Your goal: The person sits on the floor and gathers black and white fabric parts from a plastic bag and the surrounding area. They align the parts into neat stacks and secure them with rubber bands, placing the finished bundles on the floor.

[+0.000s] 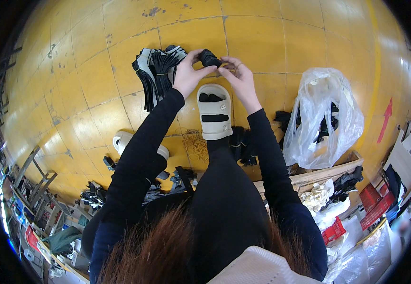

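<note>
Out over the tiled floor, my left hand (189, 73) is closed round the side of a small dark black bundle (209, 57). The fingers of my right hand (240, 81) pinch together at the bundle's right end, thumb toward the left thumb. Whether the bundle is folded strips or something else is hard to make out. Just left of my left hand lies a pile of black and light grey strips (154, 71), gathered in bunches. Below both hands is my foot in a beige sandal (215, 112).
Loose tan rubber bands (195, 146) lie left of my leg, and black strip bunches (244, 144) lie right of it. A clear plastic bag (324, 118) with dark pieces stands at the right, by a wooden box edge (328, 174). Red crates (378, 206) are farther right.
</note>
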{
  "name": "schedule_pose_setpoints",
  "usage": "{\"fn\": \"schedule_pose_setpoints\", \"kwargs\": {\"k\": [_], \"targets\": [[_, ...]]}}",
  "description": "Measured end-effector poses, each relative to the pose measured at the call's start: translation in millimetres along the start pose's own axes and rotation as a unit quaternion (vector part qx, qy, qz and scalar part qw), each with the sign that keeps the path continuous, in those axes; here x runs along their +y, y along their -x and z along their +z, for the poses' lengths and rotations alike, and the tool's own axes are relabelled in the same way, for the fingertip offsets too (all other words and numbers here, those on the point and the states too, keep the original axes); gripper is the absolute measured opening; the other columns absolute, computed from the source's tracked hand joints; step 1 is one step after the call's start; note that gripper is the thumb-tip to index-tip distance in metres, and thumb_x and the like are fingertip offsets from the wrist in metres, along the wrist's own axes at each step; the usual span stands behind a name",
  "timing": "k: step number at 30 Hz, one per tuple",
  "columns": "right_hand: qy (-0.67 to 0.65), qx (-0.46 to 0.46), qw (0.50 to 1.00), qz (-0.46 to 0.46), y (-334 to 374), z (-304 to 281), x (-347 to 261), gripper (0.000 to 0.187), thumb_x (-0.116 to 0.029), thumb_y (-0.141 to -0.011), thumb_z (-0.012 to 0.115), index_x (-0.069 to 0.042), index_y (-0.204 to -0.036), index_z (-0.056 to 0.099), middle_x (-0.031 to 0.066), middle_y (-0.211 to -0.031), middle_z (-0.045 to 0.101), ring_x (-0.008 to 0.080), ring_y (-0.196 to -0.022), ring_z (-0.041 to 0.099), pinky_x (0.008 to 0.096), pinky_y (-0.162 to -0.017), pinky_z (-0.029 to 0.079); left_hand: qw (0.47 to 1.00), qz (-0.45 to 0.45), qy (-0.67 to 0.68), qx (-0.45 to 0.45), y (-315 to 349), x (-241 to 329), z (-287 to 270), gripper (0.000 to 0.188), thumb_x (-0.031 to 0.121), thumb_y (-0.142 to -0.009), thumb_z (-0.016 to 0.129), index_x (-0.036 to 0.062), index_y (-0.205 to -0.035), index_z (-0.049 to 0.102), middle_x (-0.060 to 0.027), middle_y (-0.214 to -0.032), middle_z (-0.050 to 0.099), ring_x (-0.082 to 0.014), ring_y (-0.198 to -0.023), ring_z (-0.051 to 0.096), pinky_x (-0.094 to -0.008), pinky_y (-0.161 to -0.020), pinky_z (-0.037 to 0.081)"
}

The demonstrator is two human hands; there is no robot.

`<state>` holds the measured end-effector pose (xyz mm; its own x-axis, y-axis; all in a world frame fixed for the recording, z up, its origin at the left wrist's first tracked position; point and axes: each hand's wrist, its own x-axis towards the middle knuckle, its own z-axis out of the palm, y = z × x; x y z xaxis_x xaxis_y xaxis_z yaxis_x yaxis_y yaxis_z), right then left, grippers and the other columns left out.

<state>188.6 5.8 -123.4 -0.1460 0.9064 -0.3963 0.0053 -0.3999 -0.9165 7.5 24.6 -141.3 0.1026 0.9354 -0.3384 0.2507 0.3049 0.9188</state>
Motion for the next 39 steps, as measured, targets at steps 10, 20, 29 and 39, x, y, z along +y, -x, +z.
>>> {"fn": "schedule_pose_setpoints", "kwargs": {"k": [10, 20, 29, 39], "targets": [[0.157, 0.124, 0.976, -0.086, -21, 25, 50, 0.028, 0.000, -0.079, 0.068, 0.002, -0.106, 0.064, 0.0133, -0.088, 0.066, 0.0184, -0.077, 0.065, 0.0291, -0.071, 0.053, 0.959, 0.152, -0.239, -0.020, -10, -21, 6, 0.066, 0.007, -0.073, 0.071, 0.0023, -0.132, 0.041, -0.0209, -0.130, 0.046, -0.0384, -0.122, 0.045, -0.0371, -0.103, 0.039], [0.196, 0.116, 0.963, -0.145, -21, 19, 50, 0.020, 0.002, -0.079, 0.065, 0.002, -0.098, 0.064, 0.0152, -0.091, 0.065, 0.0246, -0.079, 0.066, 0.0307, -0.070, 0.053, 0.953, 0.152, -0.255, -0.058, -14, -15, 2, 0.065, 0.015, -0.082, 0.067, -0.0032, -0.137, 0.037, -0.0235, -0.135, 0.043, -0.0378, -0.124, 0.044, -0.0380, -0.104, 0.037], [0.119, 0.117, 0.984, -0.060, -15, 19, 37, 0.023, -0.010, -0.080, 0.070, 0.004, -0.098, 0.065, 0.0140, -0.087, 0.065, 0.0208, -0.074, 0.065, 0.0292, -0.069, 0.052, 0.952, 0.150, -0.259, -0.071, -13, -21, 2, 0.063, 0.014, -0.083, 0.066, 0.0004, -0.138, 0.038, -0.0216, -0.136, 0.043, -0.0367, -0.123, 0.045, -0.0377, -0.102, 0.040], [0.129, 0.138, 0.979, -0.076, -20, 17, 47, 0.018, -0.008, -0.081, 0.068, 0.003, -0.096, 0.066, 0.0127, -0.091, 0.063, 0.0184, -0.074, 0.063, 0.0284, -0.068, 0.051, 0.962, 0.159, -0.218, -0.050, -10, -23, 5, 0.061, 0.013, -0.084, 0.065, 0.0019, -0.138, 0.039, -0.0207, -0.135, 0.044, -0.0361, -0.124, 0.045, -0.0371, -0.103, 0.039]]}}
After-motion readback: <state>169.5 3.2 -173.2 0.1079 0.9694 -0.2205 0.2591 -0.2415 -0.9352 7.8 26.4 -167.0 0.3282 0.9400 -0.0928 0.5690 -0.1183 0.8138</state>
